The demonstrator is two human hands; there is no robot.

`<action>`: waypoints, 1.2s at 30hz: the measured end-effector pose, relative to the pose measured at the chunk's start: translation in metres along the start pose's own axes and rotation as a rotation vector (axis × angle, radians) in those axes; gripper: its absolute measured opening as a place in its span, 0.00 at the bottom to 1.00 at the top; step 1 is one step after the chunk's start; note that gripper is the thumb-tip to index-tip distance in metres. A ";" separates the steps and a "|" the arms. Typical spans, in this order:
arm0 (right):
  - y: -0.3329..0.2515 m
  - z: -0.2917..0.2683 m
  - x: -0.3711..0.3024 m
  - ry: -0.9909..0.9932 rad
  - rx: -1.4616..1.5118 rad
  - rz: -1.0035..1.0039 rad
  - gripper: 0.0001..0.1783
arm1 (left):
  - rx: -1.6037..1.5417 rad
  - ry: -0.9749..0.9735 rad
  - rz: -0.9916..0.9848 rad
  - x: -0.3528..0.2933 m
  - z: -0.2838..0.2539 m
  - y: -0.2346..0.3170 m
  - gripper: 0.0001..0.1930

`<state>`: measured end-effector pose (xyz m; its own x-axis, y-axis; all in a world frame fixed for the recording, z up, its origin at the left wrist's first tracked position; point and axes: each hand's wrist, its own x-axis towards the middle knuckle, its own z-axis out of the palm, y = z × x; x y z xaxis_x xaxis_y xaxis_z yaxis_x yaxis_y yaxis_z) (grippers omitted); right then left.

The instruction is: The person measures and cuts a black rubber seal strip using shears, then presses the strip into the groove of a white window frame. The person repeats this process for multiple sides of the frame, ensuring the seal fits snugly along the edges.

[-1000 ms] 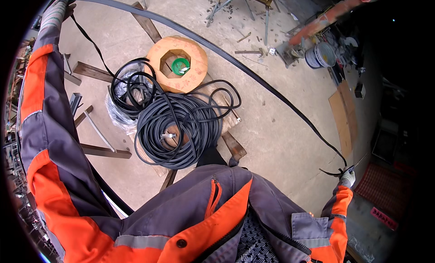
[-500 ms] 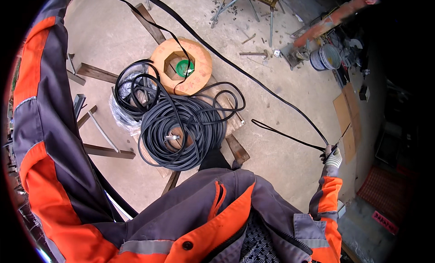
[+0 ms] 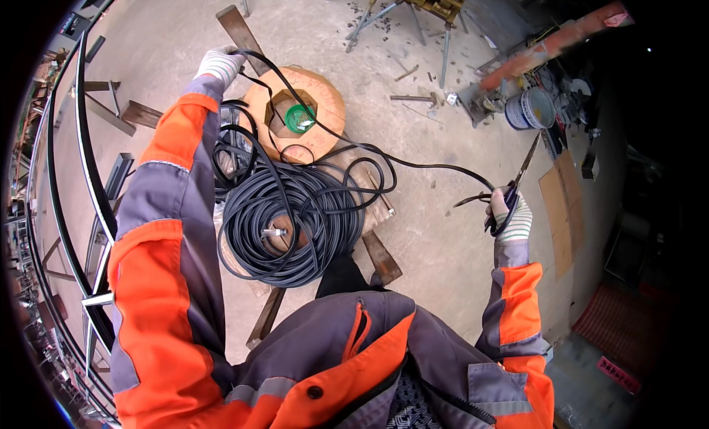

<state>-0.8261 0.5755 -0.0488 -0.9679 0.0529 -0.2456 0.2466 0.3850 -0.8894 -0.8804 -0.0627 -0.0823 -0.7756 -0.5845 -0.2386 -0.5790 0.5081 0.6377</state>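
Note:
A long black flexible strip [image 3: 425, 165] runs between my hands across the middle of the view. My left hand [image 3: 220, 63], in a striped white glove, is closed round it at the upper left, beyond the orange-tan ring. At the right, my gloved right hand [image 3: 515, 218] grips dark-handled scissors [image 3: 526, 163] together with the strip; a short end sticks out to the left of the fingers. The scissor blades point up and away. Below the strip lies a big coil of the same black material [image 3: 336, 207], with a smaller coil partly hidden beside it.
The orange-tan ring [image 3: 325, 104] has a green round item [image 3: 299, 119] in its opening. Wooden beams [image 3: 382, 259] jut out under the coil. At far right are a bucket [image 3: 530, 108], a red-painted beam [image 3: 557, 45] and flat cardboard [image 3: 563, 211]. Curved black-and-white rails rise at left.
My left hand has come into view from the upper left, holding the strip. My right hand has moved left and slightly away, turning the scissors; the loop at its left now shows as a short end.

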 end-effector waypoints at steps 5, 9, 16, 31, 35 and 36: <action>-0.050 0.072 0.026 -0.172 0.063 -0.057 0.10 | -0.154 -0.044 -0.076 -0.001 0.055 -0.033 0.17; -0.101 0.122 0.031 -0.278 0.052 -0.090 0.10 | -0.377 -0.018 -0.006 0.007 0.061 -0.023 0.14; -0.143 0.221 0.056 -0.475 0.202 -0.165 0.17 | -0.386 0.135 0.238 0.011 0.000 0.013 0.11; -0.017 0.416 0.080 -0.622 0.303 0.263 0.14 | -0.301 0.027 -0.372 -0.228 0.238 -0.246 0.19; -0.005 0.428 0.092 -0.664 0.069 0.250 0.16 | -0.391 -0.343 -0.800 -0.459 0.361 -0.356 0.16; -0.004 0.426 0.101 -0.648 0.084 0.271 0.18 | -0.439 -0.446 -0.950 -0.504 0.360 -0.355 0.15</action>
<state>-0.9043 0.1869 -0.2337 -0.6556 -0.4323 -0.6191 0.5028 0.3618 -0.7851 -0.3746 0.2797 -0.4523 -0.1413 -0.2930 -0.9456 -0.9105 -0.3365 0.2403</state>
